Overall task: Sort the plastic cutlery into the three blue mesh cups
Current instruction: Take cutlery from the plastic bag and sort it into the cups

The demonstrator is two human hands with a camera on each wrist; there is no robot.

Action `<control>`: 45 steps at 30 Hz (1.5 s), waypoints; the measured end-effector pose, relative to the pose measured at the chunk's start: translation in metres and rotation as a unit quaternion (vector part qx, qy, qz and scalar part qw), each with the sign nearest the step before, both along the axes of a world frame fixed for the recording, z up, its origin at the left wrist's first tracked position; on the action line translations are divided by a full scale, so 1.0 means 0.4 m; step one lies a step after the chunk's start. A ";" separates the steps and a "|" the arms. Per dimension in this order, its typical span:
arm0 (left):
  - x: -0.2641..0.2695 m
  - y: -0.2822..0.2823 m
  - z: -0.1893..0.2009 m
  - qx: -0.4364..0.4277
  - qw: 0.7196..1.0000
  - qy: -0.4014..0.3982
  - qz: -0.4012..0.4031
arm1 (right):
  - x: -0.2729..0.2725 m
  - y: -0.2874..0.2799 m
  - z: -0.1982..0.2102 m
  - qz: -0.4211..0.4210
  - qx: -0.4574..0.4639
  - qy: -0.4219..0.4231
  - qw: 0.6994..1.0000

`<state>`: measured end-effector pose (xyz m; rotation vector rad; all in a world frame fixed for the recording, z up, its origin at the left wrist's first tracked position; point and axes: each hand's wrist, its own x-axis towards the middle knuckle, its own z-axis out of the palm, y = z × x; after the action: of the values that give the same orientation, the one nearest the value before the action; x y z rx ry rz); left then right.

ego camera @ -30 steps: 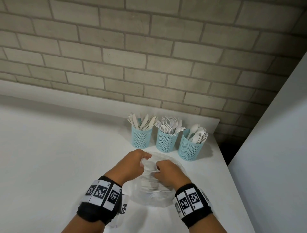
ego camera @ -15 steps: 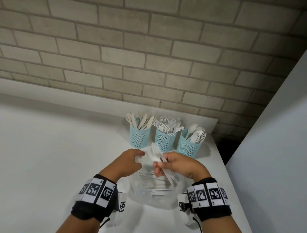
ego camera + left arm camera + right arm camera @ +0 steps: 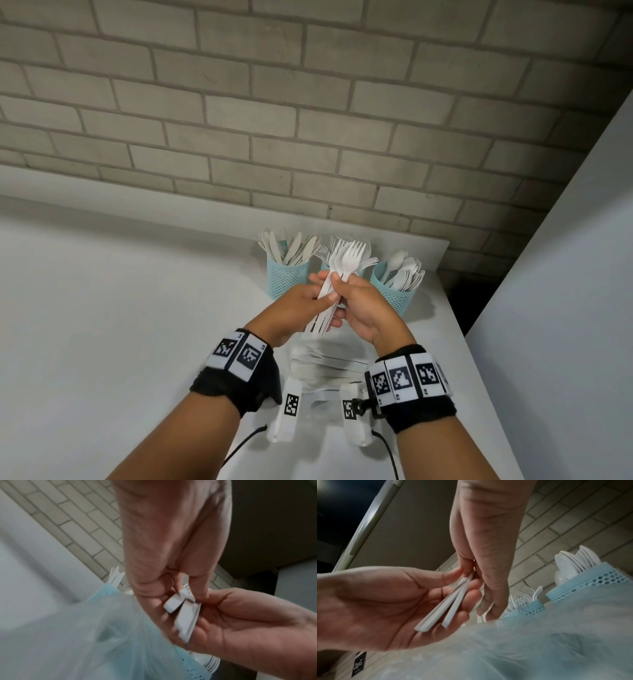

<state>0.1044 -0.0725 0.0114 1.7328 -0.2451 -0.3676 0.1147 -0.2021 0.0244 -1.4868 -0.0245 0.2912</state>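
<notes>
brick wall behind; right wrist view shows fork handles [image 3: 452, 607] fanned.

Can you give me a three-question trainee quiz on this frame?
1. True or false: the forks are held in both hands.
2. Which cup holds spoons? A) left cup B) middle cup C) right cup
3. Fill in: the clear bag lies on the ____.

Key:
1. True: the left hand and right hand both grip the handles.
2. C; the left cup holds knives.
3. Counter.
</notes>
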 end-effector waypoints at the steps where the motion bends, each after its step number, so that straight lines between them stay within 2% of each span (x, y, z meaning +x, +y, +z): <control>1: -0.003 -0.005 -0.004 -0.044 0.999 0.019 0.011 | 0.002 0.000 -0.001 -0.002 0.002 0.007 1.000; 3: -0.006 -0.012 -0.013 -0.105 0.993 0.044 0.028 | 0.007 -0.003 -0.006 -0.001 -0.002 0.017 1.000; 7: -0.012 -0.015 -0.025 -0.134 0.988 0.058 0.048 | 0.012 -0.005 -0.007 -0.022 -0.021 0.023 0.999; 12: -0.015 -0.012 -0.027 -0.112 0.988 0.042 0.097 | 0.022 0.002 -0.008 -0.091 -0.062 -0.020 0.994; 16: -0.008 -0.016 -0.029 -0.073 0.991 0.026 0.107 | 0.035 0.010 -0.019 -0.085 -0.133 -0.050 0.986; 21: -0.007 -0.016 -0.032 -0.053 0.992 0.034 0.109 | 0.032 0.000 -0.006 -0.094 -0.060 -0.070 0.991; 27: -0.012 -0.014 -0.027 -0.062 0.992 0.038 0.107 | 0.046 -0.030 -0.016 -0.164 -0.018 -0.094 0.982; 32: -0.017 -0.029 -0.029 -0.059 0.993 0.018 0.098 | 0.046 -0.041 -0.040 -0.171 -0.069 -0.124 0.975; 37: -0.013 -0.041 -0.045 0.002 0.993 -0.039 0.114 | 0.052 -0.045 -0.058 -0.190 -0.141 -0.151 0.960; 45: -0.011 -0.046 -0.062 0.046 0.986 -0.105 0.119 | 0.072 -0.062 -0.060 -0.180 -0.171 -0.158 0.956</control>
<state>0.0999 -0.0908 -0.0134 1.8704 -0.1712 -0.0213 0.1435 -0.2271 0.0002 -1.8343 0.0431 -0.2533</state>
